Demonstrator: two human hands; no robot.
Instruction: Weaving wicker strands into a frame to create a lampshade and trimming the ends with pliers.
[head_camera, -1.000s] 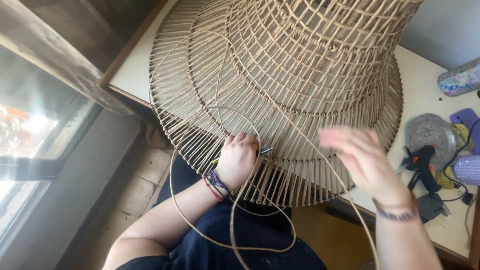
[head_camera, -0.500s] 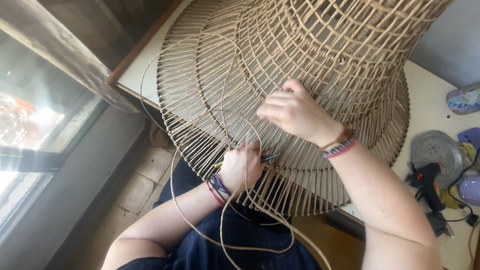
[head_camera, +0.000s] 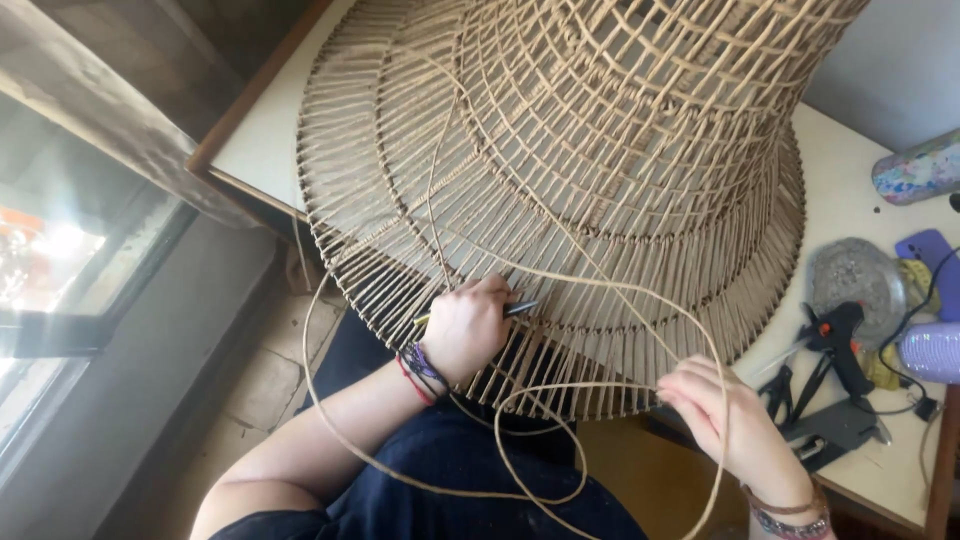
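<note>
A big woven rattan lampshade frame (head_camera: 600, 150) lies on a white table (head_camera: 265, 140), its flared rim of spokes hanging over the near edge. My left hand (head_camera: 470, 325) presses on the rim and is shut on a thin dark tool (head_camera: 520, 308) that pokes between the spokes. My right hand (head_camera: 715, 415) sits lower right, just off the rim, pinching a long loose rattan strand (head_camera: 560, 275). That strand runs across the weave and loops down over my lap.
A black glue gun (head_camera: 835, 335) and pliers (head_camera: 780, 385) lie at the table's right edge, near a round grey dish (head_camera: 850, 275), a purple phone (head_camera: 930, 250) and a speckled tumbler (head_camera: 915, 170). A window (head_camera: 60, 260) is at left.
My right hand moved from on top of the weave down and right to the rim's edge, drawing the strand out. The left hand stayed on the rim with the tool.
</note>
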